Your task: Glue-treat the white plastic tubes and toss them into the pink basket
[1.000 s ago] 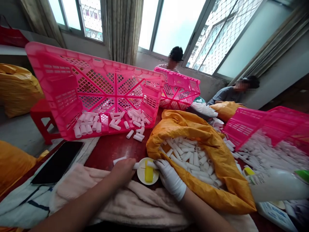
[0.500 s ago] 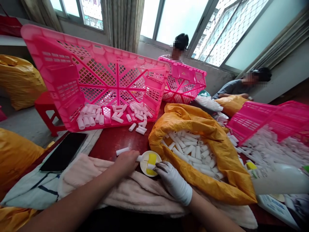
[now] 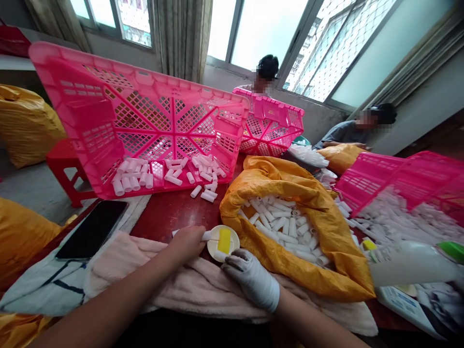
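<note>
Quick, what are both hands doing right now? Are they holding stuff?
Left hand: closed, holding a white tube.
Right hand, in a white glove: fingers closed, holding another white tube.

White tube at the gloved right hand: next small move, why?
Probably lift the white tube clear of the dish: it's at the near side, by the yellow block's near end, with the right hand's fingers at its end.
</note>
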Demonstrator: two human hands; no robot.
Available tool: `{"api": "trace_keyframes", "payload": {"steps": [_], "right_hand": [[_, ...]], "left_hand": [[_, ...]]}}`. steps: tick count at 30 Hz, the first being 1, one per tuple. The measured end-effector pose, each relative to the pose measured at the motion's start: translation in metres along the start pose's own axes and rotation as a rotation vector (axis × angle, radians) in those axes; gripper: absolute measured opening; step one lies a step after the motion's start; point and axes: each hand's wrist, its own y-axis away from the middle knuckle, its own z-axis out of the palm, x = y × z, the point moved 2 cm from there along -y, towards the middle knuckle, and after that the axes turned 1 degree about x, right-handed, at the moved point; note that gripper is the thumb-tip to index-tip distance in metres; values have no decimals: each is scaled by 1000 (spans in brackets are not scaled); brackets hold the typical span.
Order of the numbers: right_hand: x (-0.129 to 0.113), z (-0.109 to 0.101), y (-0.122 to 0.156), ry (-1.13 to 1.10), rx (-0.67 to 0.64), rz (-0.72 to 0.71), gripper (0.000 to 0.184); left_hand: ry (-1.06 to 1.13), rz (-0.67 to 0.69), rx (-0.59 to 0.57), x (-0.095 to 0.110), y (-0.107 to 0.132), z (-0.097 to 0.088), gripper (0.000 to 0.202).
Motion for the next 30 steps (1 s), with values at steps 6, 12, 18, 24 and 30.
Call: {"api": "trace_keyframes", "payload": {"steps": [6, 12, 18, 24, 30], "right_hand": [[23, 2, -8, -801, 589, 530, 16], [23, -13, -16, -1158, 726, 682, 16], [3, -44, -20, -623, 436, 320, 24], [12, -16, -20, -695, 350, 763, 28], [-5, -1, -19, -557, 380, 648, 33]], "left_hand": [[10, 78, 107, 4, 3, -10, 15], [186, 204, 93, 25, 20, -14, 11], [163, 197, 35, 44, 30, -5, 17], [-30, 124, 57, 56, 30, -3, 18], [249, 184, -198, 60, 35, -10, 29]]}}
